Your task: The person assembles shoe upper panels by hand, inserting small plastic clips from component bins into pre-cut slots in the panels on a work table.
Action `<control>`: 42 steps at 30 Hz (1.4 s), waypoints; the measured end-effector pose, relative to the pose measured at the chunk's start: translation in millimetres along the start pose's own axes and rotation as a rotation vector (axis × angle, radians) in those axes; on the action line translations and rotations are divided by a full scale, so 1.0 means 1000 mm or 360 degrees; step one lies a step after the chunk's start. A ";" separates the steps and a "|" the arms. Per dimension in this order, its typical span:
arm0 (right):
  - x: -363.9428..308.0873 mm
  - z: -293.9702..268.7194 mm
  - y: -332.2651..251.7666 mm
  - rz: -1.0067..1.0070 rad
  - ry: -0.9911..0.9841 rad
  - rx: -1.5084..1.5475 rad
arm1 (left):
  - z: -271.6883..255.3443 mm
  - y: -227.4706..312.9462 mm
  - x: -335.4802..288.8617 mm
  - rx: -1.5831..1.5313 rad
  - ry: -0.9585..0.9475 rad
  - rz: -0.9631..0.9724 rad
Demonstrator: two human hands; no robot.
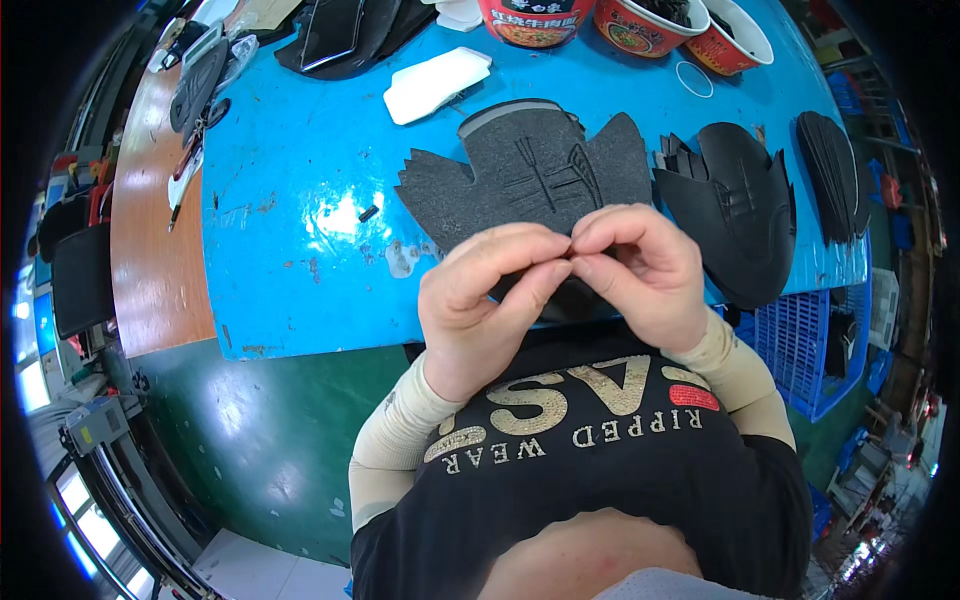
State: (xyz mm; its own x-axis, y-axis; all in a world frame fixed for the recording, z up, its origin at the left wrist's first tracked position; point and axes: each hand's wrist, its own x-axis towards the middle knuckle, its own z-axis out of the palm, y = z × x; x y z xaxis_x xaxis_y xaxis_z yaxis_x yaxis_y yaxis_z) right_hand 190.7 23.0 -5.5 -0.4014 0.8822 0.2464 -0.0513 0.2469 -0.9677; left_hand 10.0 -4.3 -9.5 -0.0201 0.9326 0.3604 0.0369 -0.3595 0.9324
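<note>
My left hand and my right hand meet fingertip to fingertip above the near edge of the table. Thumb and forefinger of each are pinched together. A tiny dark spot shows where the tips meet, too small to name. Just beyond them lies a dark grey cut piece, shaped like a flat shoe upper, with raised black lines across its middle; my hands cover its near part. To its right rest a stack of similar black pieces and another narrower stack.
The blue table carries a small black bit, a white pad, black sheets and red tubs at the back. Scissors lie on the wooden top at left. A blue crate stands right.
</note>
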 end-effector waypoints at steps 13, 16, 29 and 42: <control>0.006 -0.004 -0.021 0.0852 -0.0206 0.0794 | -0.009 0.004 -0.004 0.0092 -0.0183 0.0242; 0.013 -0.004 -0.021 0.0712 -0.0159 0.0679 | -0.013 0.002 -0.002 0.0361 0.0009 0.0310; 0.067 -0.006 0.014 -0.0674 -0.0365 -0.1476 | -0.023 -0.015 0.007 0.1151 -0.0072 0.0475; 0.053 -0.012 0.013 -0.0730 -0.0062 -0.1612 | -0.012 -0.005 0.022 0.1569 -0.0432 0.0315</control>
State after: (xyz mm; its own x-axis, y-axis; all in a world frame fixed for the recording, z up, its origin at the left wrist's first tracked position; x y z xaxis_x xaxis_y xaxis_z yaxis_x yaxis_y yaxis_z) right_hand 179.9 78.2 -4.0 -0.5650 0.6147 0.5504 0.5613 0.7753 -0.2897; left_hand -2.7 17.3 -5.7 0.2960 0.8796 0.3724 0.8175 -0.4349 0.3775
